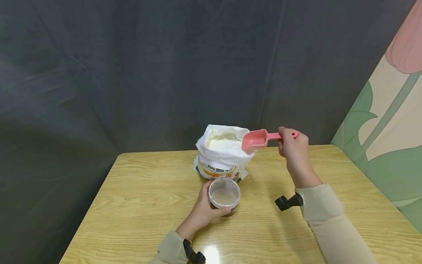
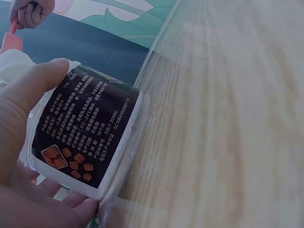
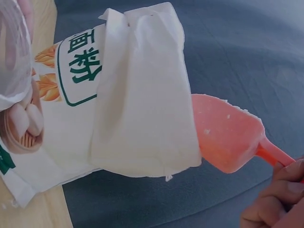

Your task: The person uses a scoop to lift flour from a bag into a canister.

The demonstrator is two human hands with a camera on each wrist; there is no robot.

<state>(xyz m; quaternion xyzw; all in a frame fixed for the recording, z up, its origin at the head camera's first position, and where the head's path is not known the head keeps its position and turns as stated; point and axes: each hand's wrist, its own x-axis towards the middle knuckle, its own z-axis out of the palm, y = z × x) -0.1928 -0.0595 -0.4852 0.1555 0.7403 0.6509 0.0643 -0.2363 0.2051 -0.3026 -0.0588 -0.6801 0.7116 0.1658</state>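
Note:
My right hand [image 1: 295,148] grips the handle of a pink scoop [image 1: 255,140], its bowl over the right edge of an open white flour bag [image 1: 221,158]. White flour [image 1: 225,143] shows inside the bag's mouth. In the right wrist view, flour specks cling to the scoop [image 3: 228,135], and the bag hides part of its bowl. In front of the bag, my left hand [image 1: 203,209] is wrapped round a clear plastic jar [image 1: 224,196], thumb on the near side. The left wrist view shows the jar's dark printed label [image 2: 85,128] and its base at the tabletop.
Everything stands on a light wooden table [image 1: 148,198]. A dark curtain [image 1: 181,73] hangs behind its far edge, with a flower-painted wall [image 1: 392,128] on the right. Small black wrist devices are at both cuffs. A few white specks lie beside the bag.

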